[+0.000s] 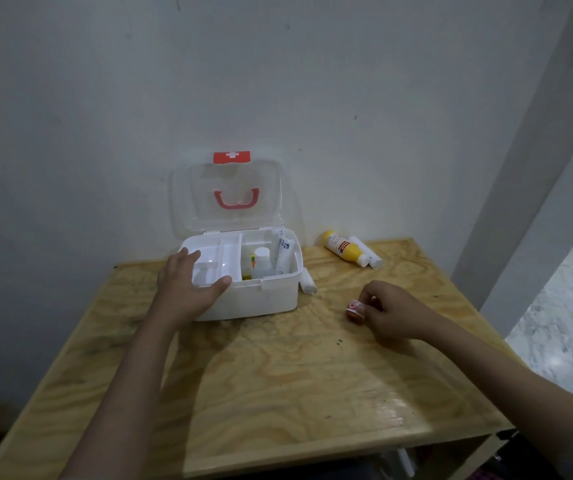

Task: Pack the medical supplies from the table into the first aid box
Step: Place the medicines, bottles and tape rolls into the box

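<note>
Two bare hands at an open white plastic first aid box (pixel 261 299) on a pale plywood worktop (pixel 278 375).

The left hand (pixel 188 285) lies spread and open over the box's white inner tray (pixel 215 261), thumb on the front rim. The right hand (pixel 392 311) pinches a small red-and-white roll (pixel 355 310) resting on the worktop, right of the box. The clear lid with red handle (pixel 235 197) stands upright against the wall. In the box's right compartment stand a white-capped clear bottle (pixel 262 261) and a white tube (pixel 283 251). A white bandage roll (pixel 307 284) lies touching the box's right side. Near the wall, a yellow bottle (pixel 344 249) lies beside a second white roll (pixel 370 254), well apart from the hands.
</note>
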